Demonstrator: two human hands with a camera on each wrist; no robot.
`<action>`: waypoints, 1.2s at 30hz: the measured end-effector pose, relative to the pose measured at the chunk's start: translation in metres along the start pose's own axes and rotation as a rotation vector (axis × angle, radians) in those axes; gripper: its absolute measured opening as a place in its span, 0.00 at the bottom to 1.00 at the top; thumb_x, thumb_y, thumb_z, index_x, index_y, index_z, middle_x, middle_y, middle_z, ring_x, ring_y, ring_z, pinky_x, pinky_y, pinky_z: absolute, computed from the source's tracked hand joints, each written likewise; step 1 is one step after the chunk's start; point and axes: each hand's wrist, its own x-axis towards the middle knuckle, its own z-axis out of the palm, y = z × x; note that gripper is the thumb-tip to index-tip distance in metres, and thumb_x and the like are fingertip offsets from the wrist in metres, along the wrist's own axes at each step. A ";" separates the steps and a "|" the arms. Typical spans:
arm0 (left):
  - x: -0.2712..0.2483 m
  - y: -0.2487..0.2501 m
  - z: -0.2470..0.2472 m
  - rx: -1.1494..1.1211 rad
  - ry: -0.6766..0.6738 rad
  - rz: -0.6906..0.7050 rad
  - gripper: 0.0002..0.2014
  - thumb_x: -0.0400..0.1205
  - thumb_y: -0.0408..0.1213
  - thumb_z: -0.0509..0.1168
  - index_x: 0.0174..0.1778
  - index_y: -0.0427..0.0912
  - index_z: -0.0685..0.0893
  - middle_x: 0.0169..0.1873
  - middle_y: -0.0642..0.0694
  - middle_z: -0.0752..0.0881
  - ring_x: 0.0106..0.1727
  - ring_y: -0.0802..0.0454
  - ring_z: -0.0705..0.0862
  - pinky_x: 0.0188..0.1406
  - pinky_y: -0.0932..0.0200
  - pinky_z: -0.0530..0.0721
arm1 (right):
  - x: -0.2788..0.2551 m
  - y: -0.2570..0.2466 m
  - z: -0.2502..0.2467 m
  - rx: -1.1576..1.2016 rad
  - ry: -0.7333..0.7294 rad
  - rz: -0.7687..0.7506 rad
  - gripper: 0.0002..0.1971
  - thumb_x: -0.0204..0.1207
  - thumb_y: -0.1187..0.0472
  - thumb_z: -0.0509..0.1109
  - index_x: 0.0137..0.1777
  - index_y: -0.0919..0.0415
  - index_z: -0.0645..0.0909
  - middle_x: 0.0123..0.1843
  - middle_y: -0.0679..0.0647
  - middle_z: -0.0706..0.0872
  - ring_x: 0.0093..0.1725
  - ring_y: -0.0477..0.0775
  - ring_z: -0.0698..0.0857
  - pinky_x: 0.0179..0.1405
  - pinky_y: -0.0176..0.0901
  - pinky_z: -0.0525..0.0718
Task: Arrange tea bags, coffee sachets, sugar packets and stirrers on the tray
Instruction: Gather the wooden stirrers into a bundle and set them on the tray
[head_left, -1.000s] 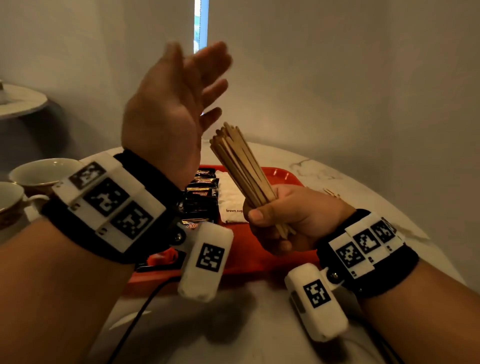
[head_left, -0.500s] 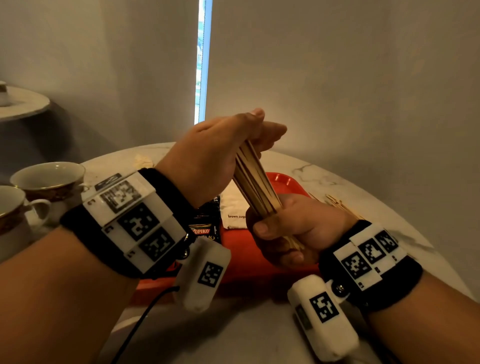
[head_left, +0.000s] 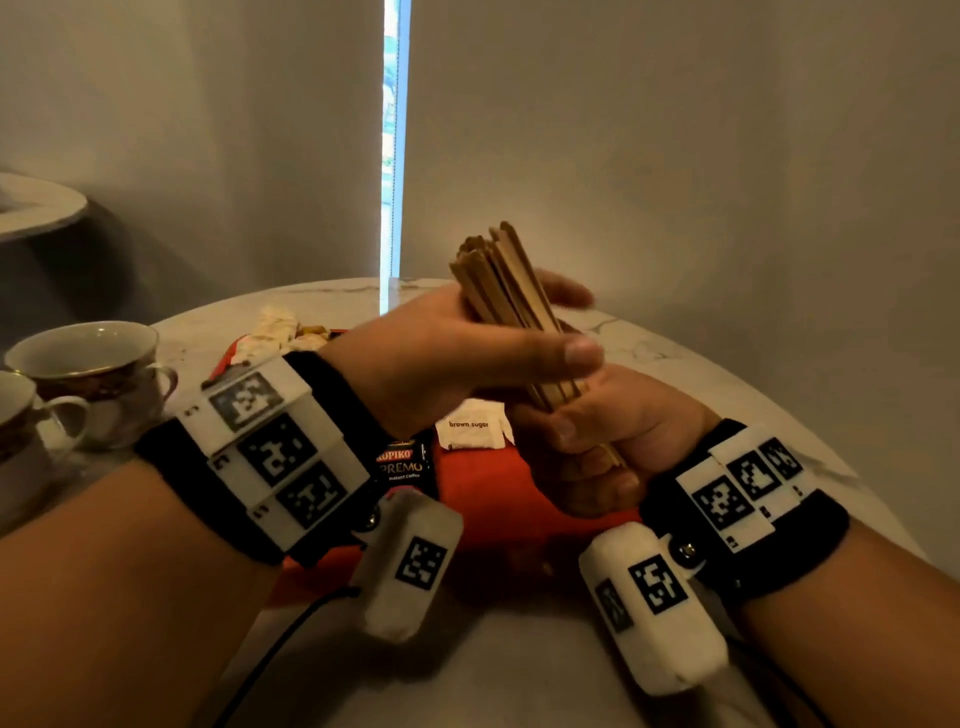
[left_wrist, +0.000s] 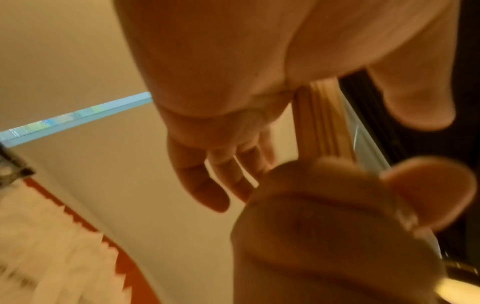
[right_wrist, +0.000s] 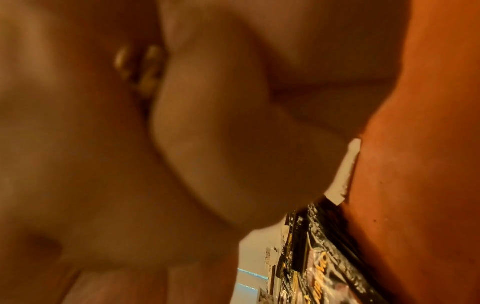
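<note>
My right hand (head_left: 582, 441) grips the lower end of a bundle of wooden stirrers (head_left: 504, 280), held upright and tilted left over the red tray (head_left: 483, 499). My left hand (head_left: 571, 325) reaches across the bundle's middle, thumb straight in front and straight fingers (left_wrist: 207, 181) behind. The left wrist view shows the stirrers (left_wrist: 322, 123) beside my palm. In the right wrist view only the stirrer ends (right_wrist: 140, 67) peek out of my fist. Black coffee sachets (head_left: 400, 462) and white brown sugar packets (head_left: 467, 431) lie on the tray.
Two teacups (head_left: 98, 364) stand on the round marble table (head_left: 519, 675) to the left of the tray. Pale packets (head_left: 280, 327) lie by the tray's far left corner. A wall is close behind, and a small round side table (head_left: 36, 208) sits far left.
My left hand came down from raised and open, pressed on the stirrer tops, then dropped to the bundle's side. The right hand kept its grip on the stirrers.
</note>
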 end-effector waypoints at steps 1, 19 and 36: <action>-0.001 -0.001 0.005 0.058 -0.015 0.015 0.27 0.67 0.46 0.82 0.60 0.42 0.86 0.49 0.46 0.92 0.56 0.49 0.90 0.53 0.54 0.86 | -0.001 0.000 0.001 -0.003 -0.022 -0.008 0.08 0.73 0.65 0.79 0.39 0.62 0.81 0.25 0.50 0.80 0.20 0.44 0.80 0.16 0.32 0.70; 0.001 0.001 0.032 0.029 0.456 0.222 0.05 0.85 0.34 0.65 0.46 0.47 0.85 0.30 0.56 0.88 0.33 0.63 0.88 0.30 0.71 0.85 | 0.018 -0.005 -0.009 0.347 0.502 -0.522 0.57 0.72 0.18 0.44 0.81 0.71 0.66 0.76 0.73 0.76 0.78 0.74 0.74 0.83 0.69 0.61; -0.001 0.011 0.016 -0.112 0.204 0.098 0.11 0.85 0.31 0.64 0.60 0.31 0.83 0.34 0.46 0.85 0.32 0.59 0.87 0.31 0.68 0.83 | 0.004 -0.004 0.000 0.074 0.193 -0.222 0.25 0.75 0.45 0.72 0.58 0.68 0.82 0.45 0.62 0.86 0.40 0.58 0.87 0.38 0.45 0.80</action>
